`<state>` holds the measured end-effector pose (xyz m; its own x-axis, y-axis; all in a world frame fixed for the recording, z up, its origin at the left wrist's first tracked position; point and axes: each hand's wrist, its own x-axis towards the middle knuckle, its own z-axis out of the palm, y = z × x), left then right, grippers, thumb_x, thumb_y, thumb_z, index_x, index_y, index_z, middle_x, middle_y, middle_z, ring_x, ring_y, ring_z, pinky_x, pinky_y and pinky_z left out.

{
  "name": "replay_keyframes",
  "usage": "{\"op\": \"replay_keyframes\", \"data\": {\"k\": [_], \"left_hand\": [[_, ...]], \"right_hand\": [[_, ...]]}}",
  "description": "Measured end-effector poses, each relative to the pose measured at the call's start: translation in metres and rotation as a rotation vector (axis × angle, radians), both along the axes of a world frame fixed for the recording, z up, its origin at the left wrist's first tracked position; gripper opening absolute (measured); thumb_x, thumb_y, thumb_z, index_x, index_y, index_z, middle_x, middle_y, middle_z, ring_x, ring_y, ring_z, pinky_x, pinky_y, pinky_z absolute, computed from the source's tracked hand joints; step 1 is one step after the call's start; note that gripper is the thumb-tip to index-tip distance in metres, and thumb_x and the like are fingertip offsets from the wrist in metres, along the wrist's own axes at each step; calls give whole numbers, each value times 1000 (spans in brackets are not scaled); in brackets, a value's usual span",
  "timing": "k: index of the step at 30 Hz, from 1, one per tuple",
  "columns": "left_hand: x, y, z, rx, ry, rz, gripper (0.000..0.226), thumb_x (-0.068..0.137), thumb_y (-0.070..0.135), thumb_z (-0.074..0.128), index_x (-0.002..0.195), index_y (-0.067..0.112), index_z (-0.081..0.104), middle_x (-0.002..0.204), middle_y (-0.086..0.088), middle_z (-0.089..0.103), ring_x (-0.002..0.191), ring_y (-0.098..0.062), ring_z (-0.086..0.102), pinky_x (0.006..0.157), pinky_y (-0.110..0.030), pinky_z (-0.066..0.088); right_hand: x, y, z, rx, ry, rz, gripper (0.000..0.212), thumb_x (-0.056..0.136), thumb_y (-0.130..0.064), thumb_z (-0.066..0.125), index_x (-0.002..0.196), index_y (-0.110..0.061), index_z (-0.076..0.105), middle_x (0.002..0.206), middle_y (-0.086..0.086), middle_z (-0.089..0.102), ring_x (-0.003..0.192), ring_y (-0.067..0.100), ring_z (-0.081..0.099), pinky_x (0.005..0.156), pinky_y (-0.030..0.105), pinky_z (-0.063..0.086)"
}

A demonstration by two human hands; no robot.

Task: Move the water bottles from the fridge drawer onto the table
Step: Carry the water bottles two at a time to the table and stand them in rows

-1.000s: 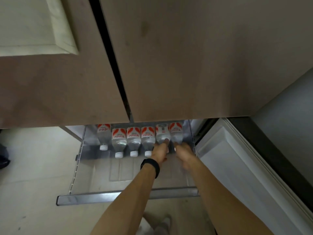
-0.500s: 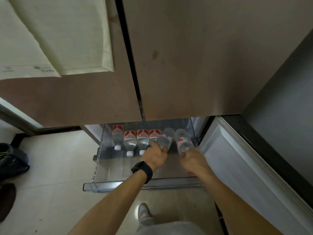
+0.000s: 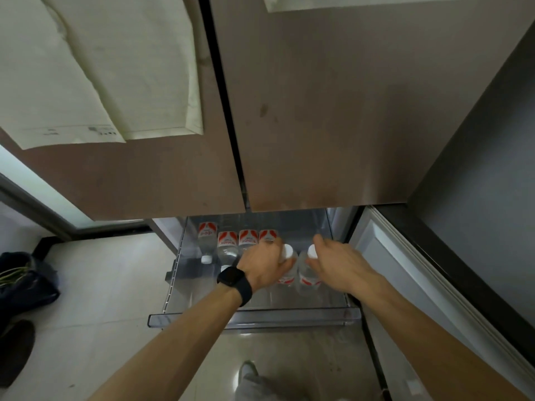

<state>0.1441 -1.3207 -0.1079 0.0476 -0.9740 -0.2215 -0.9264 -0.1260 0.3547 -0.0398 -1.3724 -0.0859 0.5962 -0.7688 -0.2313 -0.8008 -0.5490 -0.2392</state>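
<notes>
The clear fridge drawer (image 3: 254,316) stands pulled out low in front of me. Several water bottles (image 3: 227,244) with red-and-white labels lie side by side at its back left, caps toward me. My left hand (image 3: 262,266), with a black watch on the wrist, is closed around one bottle (image 3: 288,277) held upright, white cap on top. My right hand (image 3: 337,263) grips a second bottle (image 3: 307,280) just to the right, also cap up. Both bottles are lifted above the drawer floor.
The brown fridge doors (image 3: 318,111) hang shut above the drawer. An open white lower door (image 3: 405,279) stands to the right of it. On the tiled floor at left lie a dark bag (image 3: 26,282) and a shoe (image 3: 16,351). My foot (image 3: 249,371) is below the drawer front.
Both hands have lifted their bottles out of the row and turned them cap-up, drawing them toward me. The camera has tilted upward, showing more of the fridge doors.
</notes>
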Motion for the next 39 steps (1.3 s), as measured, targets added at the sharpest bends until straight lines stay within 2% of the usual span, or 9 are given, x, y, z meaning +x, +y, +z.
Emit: {"op": "replay_keyframes", "data": {"k": [5,8,12,16,23,28,32,35,39], "left_hand": [[10,6,-8,-32,81,49,40,94,57,56,113,21,54,91,2,66,76,-14,61,65,-34,53],[9,13,-18,-60,194,94,41,89,58,64,112,27,52,93,8,55,75,-7,53,64,-26,46],[10,22,-40,-65,299,118,86,70,53,84,140,35,38,140,-1,36,123,-22,47,101,-35,46],[10,17,-58,11,419,173,110,61,43,92,149,38,26,156,-2,23,142,-25,31,116,-46,35],[-3,13,-70,-31,534,233,71,70,25,90,126,28,47,118,8,62,105,-13,60,88,-34,52],[-5,15,-72,-36,570,236,68,75,23,88,128,29,45,121,11,59,108,-8,56,89,-22,47],[3,33,-62,-79,616,314,68,74,26,89,126,30,46,118,15,60,105,-1,57,93,-24,49],[20,61,-39,-171,656,381,67,72,27,90,125,32,48,116,18,61,107,7,57,85,-9,47],[55,114,10,-344,668,510,72,69,29,92,126,32,48,115,20,62,106,12,56,89,-15,50]], "right_hand": [[-12,-1,-17,65,-166,-40,26,94,-50,49,96,-27,37,92,-6,57,79,18,58,65,37,48],[-16,1,-31,126,-311,-151,30,88,-53,59,102,-31,44,100,-8,54,86,14,56,73,36,51],[-21,11,-52,203,-443,-314,77,74,-47,81,137,-29,40,139,-3,36,122,18,45,101,37,46],[-26,9,-69,372,-630,-401,84,68,-33,89,136,-39,41,136,-7,50,120,14,52,100,38,49],[-18,11,-100,338,-590,-418,71,68,-36,88,126,-40,46,114,-14,60,103,10,60,83,22,44],[-17,12,-101,349,-619,-443,66,71,-28,88,120,-39,46,115,-10,61,105,11,59,91,30,49],[-18,21,-88,335,-659,-449,62,70,-22,89,112,-45,48,104,-20,60,94,2,58,76,12,42],[-14,35,-61,319,-732,-458,60,71,-23,88,108,-50,49,105,-23,62,95,-6,58,80,19,46],[15,63,-13,275,-818,-396,68,66,-28,91,119,-45,51,106,-23,64,97,-4,59,80,25,48]]}}
